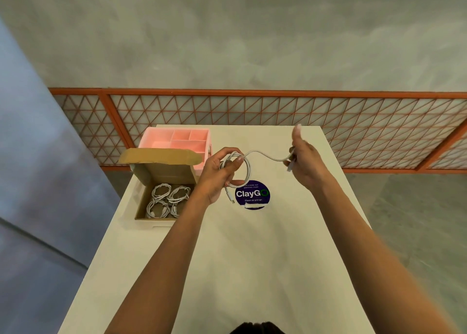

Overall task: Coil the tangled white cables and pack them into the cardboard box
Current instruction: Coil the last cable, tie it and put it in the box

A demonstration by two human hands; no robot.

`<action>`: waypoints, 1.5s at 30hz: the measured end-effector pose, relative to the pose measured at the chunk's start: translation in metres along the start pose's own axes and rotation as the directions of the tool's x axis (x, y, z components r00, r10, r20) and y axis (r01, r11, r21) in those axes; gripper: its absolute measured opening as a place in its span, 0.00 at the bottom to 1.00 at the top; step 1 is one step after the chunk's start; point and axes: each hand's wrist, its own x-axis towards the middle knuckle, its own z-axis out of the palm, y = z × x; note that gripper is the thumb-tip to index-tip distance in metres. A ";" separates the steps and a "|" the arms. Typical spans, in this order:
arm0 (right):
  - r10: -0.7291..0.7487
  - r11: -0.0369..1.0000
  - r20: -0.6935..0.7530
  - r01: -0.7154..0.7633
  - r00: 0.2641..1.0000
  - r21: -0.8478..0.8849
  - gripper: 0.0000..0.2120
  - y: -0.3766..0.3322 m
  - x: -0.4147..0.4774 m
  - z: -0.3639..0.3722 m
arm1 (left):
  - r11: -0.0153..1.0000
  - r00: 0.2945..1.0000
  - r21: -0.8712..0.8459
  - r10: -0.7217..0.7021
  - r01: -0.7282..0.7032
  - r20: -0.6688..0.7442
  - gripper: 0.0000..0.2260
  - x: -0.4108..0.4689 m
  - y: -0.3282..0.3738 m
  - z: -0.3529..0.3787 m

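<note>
Fingers (pixel 233 163) of my L hand (pixel 218 175) grip white cable (pixel 262 154) coil so loops hold; R hand (pixel 307 163) pinches free end for next wrap.

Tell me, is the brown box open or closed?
Open. The lid of the cardboard box stands up at the back, and coiled white cables lie inside where you can see them.

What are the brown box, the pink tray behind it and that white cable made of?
The brown box looks like plain matte cardboard: dull brown faces and a folded flap with an uneven edge. The pink tray seems to be moulded plastic, smooth, with thin straight dividers. The white cable looks sheathed in soft plastic or rubber, since it bends in loose curves; its core cannot be seen.
</note>
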 end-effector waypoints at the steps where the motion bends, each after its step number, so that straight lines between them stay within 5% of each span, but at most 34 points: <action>1: 0.055 0.990 0.032 -0.059 0.998 0.131 0.28 0.003 0.000 0.000 | 1.000 1.000 -0.008 0.001 -0.001 -0.015 0.04 0.001 0.000 0.000; 5: 0.013 0.978 0.217 -0.058 0.976 0.202 0.25 0.024 0.000 0.000 | 0.993 0.991 -0.119 -0.037 0.021 -0.131 0.04 0.005 0.003 -0.001; 13: -0.059 0.936 0.559 0.241 0.827 -0.258 0.14 0.045 -0.006 -0.006 | 0.965 0.968 -0.260 -0.087 0.024 -0.234 0.05 0.006 0.004 -0.007; 17: -0.028 0.740 0.574 0.403 0.818 -0.538 0.10 0.042 0.001 -0.004 | 0.971 0.977 -0.235 -0.095 0.049 -0.190 0.04 0.003 0.006 -0.005; 21: -0.090 0.586 0.381 0.358 0.920 -0.727 0.06 0.036 0.007 0.005 | 0.988 0.996 -0.145 -0.062 0.051 -0.071 0.04 -0.002 0.006 0.001; 23: -0.155 0.710 0.218 0.262 0.964 -0.653 0.06 0.033 0.011 0.009 | 0.991 0.999 -0.128 -0.048 0.045 -0.025 0.04 -0.004 0.006 0.003; 25: -0.117 0.905 0.072 0.136 0.990 -0.403 0.06 0.027 0.012 0.013 | 0.993 0.999 -0.113 -0.034 0.034 0.002 0.04 -0.005 0.006 0.004; 27: -0.073 0.984 0.019 0.075 0.997 -0.159 0.09 0.020 0.013 0.018 | 0.994 1.000 -0.101 -0.030 0.031 0.009 0.05 -0.006 0.004 0.005; 35: -0.031 0.968 -0.025 0.036 0.999 0.248 0.11 0.021 0.009 0.041 | 0.998 0.999 -0.057 -0.035 0.036 0.015 0.05 -0.007 0.001 0.006; 40: -0.099 0.981 -0.202 0.130 0.974 0.145 0.13 0.027 0.010 0.044 | 0.998 0.997 -0.021 -0.053 0.054 0.057 0.04 -0.008 -0.002 0.005; 45: -0.033 0.971 -0.069 0.048 0.997 0.234 0.11 0.024 0.002 0.045 | 0.998 0.997 -0.026 -0.057 0.058 0.050 0.05 -0.008 -0.001 0.005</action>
